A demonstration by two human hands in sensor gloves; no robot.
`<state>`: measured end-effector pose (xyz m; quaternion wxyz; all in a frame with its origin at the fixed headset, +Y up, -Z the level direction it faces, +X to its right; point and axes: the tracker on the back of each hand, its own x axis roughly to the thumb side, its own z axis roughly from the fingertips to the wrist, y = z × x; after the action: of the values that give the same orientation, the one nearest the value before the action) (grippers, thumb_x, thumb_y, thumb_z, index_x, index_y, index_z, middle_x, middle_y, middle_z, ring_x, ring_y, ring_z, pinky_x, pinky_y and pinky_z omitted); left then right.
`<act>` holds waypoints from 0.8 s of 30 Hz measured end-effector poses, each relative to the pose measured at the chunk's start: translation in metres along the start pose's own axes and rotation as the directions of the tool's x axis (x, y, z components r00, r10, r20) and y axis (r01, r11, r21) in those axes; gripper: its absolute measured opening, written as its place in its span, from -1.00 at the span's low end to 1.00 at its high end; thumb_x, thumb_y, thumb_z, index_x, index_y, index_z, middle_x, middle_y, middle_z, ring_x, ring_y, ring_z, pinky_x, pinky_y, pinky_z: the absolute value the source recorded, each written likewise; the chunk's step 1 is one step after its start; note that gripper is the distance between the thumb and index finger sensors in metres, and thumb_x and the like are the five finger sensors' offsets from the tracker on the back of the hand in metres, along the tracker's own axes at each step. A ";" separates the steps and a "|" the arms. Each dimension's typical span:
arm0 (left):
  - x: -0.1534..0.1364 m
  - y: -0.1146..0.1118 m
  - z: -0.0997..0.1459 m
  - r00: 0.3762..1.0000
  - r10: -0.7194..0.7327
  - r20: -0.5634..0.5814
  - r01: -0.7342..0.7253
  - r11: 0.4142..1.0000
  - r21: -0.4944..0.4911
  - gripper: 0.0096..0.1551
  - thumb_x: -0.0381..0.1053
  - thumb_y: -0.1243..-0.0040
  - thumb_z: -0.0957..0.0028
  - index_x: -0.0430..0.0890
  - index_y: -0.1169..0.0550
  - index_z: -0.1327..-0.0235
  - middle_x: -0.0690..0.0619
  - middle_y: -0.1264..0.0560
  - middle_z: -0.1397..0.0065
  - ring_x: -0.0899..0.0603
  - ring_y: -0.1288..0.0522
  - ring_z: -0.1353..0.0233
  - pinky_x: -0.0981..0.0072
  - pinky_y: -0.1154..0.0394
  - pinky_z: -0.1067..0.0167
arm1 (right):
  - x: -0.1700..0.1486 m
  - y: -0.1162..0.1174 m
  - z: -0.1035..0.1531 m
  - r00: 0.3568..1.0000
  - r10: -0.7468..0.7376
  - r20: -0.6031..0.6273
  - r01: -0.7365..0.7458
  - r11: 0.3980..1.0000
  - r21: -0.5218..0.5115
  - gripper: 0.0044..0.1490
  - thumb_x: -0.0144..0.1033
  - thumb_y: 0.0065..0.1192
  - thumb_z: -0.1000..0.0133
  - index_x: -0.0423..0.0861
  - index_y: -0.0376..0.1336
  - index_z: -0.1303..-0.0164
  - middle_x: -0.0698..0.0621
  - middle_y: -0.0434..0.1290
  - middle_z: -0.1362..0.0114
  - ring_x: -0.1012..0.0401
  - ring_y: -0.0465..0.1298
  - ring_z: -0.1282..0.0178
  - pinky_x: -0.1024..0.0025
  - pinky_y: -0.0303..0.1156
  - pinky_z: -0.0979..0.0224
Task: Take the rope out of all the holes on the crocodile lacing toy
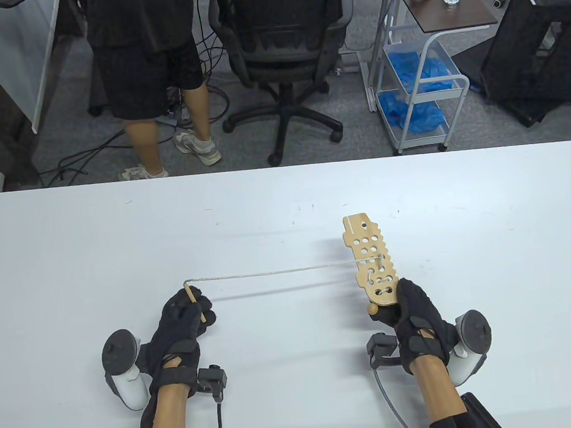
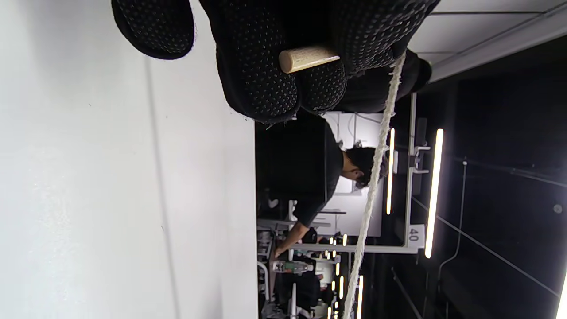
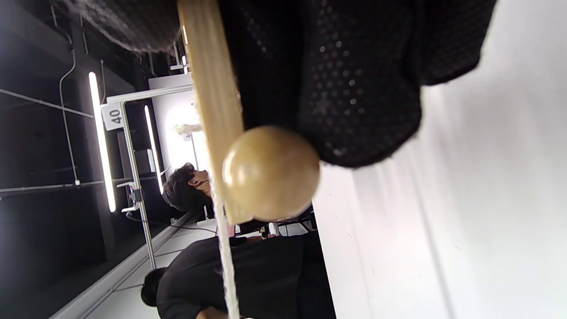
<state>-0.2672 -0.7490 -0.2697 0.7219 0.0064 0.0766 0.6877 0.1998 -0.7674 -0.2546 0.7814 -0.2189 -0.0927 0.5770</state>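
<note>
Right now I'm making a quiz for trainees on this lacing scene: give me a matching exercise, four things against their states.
Things:
1. wooden needle
2. rope
3. crocodile board
4. wooden ball

States:
A. stretched taut between the two hands
B. pinched in the left hand
C. sits at the board's near end, beside the right hand
D. held at its near end, rope through a hole

Pairs: 1-B, 2-A, 3-D, 4-C
</note>
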 end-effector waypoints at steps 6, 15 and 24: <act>0.000 0.005 0.001 1.000 0.007 0.000 -0.007 1.000 0.030 -0.13 -0.07 -0.23 -0.14 0.15 -0.09 -0.67 0.14 -0.54 -0.37 0.07 -0.68 -0.09 -0.05 -0.50 -0.33 | -0.004 -0.004 -0.001 0.996 -0.072 -0.054 0.071 0.997 -0.028 -0.40 -0.12 0.22 -0.06 -0.34 0.33 -0.05 -0.28 0.64 0.10 -0.10 0.68 0.24 -0.26 0.42 -0.13; -0.002 0.015 0.003 1.000 0.005 0.009 -0.006 0.993 0.119 -0.20 -0.08 -0.19 -0.17 0.34 -0.12 -0.60 0.16 -0.51 -0.39 0.05 -0.69 -0.23 -0.05 -0.49 -0.37 | -0.007 -0.007 -0.001 0.992 -0.098 -0.081 0.094 0.994 -0.046 -0.39 -0.11 0.21 -0.07 -0.34 0.32 -0.07 -0.28 0.64 0.09 -0.10 0.68 0.23 -0.26 0.42 -0.14; -0.006 0.014 0.005 1.000 -0.012 -0.025 0.016 0.982 0.186 -0.42 0.03 -0.19 -0.14 0.31 -0.33 -0.44 0.21 -0.66 -0.31 0.00 -0.70 -0.25 -0.12 -0.48 -0.36 | -0.012 0.003 0.002 0.999 0.013 -0.053 -0.013 1.000 -0.001 -0.39 -0.12 0.22 -0.06 -0.35 0.32 -0.06 -0.29 0.64 0.09 -0.11 0.68 0.24 -0.26 0.42 -0.13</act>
<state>-0.2808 -0.7534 -0.2623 0.7220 0.0654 0.1493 0.6724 0.1930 -0.7772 -0.2533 0.7795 -0.2352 -0.0710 0.5762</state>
